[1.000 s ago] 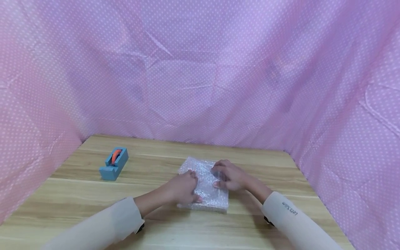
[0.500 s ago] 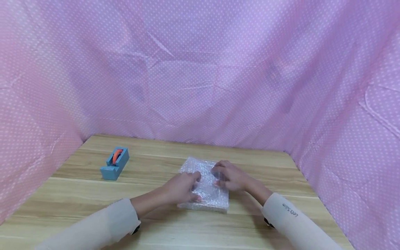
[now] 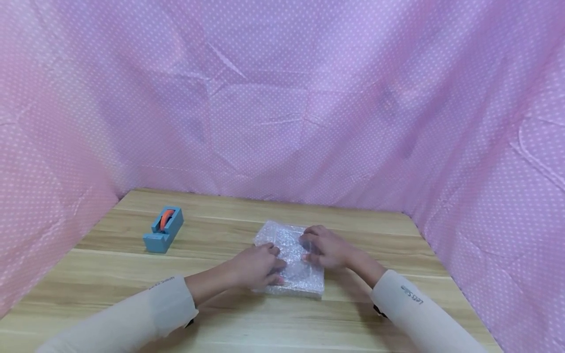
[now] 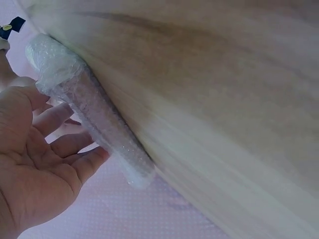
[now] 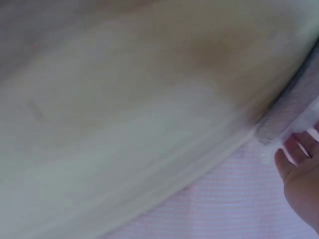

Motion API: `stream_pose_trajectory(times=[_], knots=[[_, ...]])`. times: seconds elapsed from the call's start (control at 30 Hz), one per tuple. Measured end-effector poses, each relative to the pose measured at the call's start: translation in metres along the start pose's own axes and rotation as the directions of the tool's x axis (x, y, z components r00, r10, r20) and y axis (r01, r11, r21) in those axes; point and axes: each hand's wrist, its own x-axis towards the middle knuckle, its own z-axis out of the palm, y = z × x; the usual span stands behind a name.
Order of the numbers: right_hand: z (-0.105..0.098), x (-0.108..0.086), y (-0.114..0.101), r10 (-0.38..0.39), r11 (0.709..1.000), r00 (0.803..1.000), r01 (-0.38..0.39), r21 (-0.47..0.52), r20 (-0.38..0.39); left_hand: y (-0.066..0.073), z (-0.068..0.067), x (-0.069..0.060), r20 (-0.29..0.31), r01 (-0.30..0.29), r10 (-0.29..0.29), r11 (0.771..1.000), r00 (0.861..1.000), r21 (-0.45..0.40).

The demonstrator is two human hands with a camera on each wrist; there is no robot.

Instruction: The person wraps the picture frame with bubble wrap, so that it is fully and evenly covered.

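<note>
A flat, box-shaped package in clear bubble wrap (image 3: 292, 255) lies on the wooden table; its contents cannot be made out in the head view. My left hand (image 3: 256, 266) touches the top of its left side, with fingers loosely bent and spread. In the left wrist view, the fingertips of my left hand (image 4: 50, 154) meet the upper face of the wrapped package (image 4: 107, 122). On the right side rests my right hand (image 3: 328, 249), thumb and fingers lightly bent against the wrap. The right wrist view catches my right hand (image 5: 304, 179) at the package's edge (image 5: 289, 109).
A blue tape dispenser (image 3: 163, 230) with an orange roll stands at the table's left. Pink polka-dot cloth (image 3: 282, 122) hangs behind the wooden table (image 3: 229, 318) and along both sides.
My left hand's fingers have shifted and spread over the wrap, and the left forearm has moved slightly left. The right hand and the package stay almost in place.
</note>
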Motion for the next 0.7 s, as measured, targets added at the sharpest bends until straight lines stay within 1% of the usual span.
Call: stream_pose_trajectory(times=[0.07, 0.1, 0.2, 0.3, 0.33, 0.43, 0.53, 0.7], knots=[[-0.002, 0.002, -0.002, -0.018, 0.997, 1.0, 0.019, -0.073, 0.012, 0.001, -0.003, 0.0, 0.003, 0.0, 0.0, 1.0, 1.0, -0.007], [-0.002, 0.003, -0.003, -0.039, 0.992, 0.999, 0.041, -0.117, 0.018, 0.002, -0.004, 0.0, 0.007, 0.0, 0.0, 1.0, 1.0, -0.005], [-0.003, 0.005, -0.011, -0.144, 0.964, 0.988, 0.151, -0.221, 0.048, 0.004, -0.007, 0.0, 0.03, 0.017, -0.017, 1.0, 0.999, -0.006], [0.0, 0.005, -0.021, -0.228, 0.925, 0.968, 0.249, -0.286, 0.104, 0.004, -0.006, 0.0, 0.05, 0.038, -0.037, 0.999, 0.998, -0.016], [0.001, 0.005, -0.024, -0.248, 0.917, 0.962, 0.272, -0.292, 0.117, 0.004, -0.005, 0.0, 0.055, 0.043, -0.042, 0.999, 0.998, -0.019], [0.003, 0.005, -0.029, -0.262, 0.91, 0.956, 0.29, -0.297, 0.132, 0.002, -0.004, 0.0, 0.056, 0.037, -0.036, 0.999, 0.998, -0.012], [0.003, 0.005, -0.031, -0.278, 0.917, 0.955, 0.295, -0.267, 0.1, 0.0, -0.004, 0.001, 0.062, 0.032, -0.032, 0.999, 0.998, 0.001], [0.005, 0.003, -0.032, -0.267, 0.933, 0.962, 0.274, -0.235, 0.06, -0.002, -0.006, 0.002, 0.084, 0.029, -0.029, 1.0, 0.996, 0.0]])
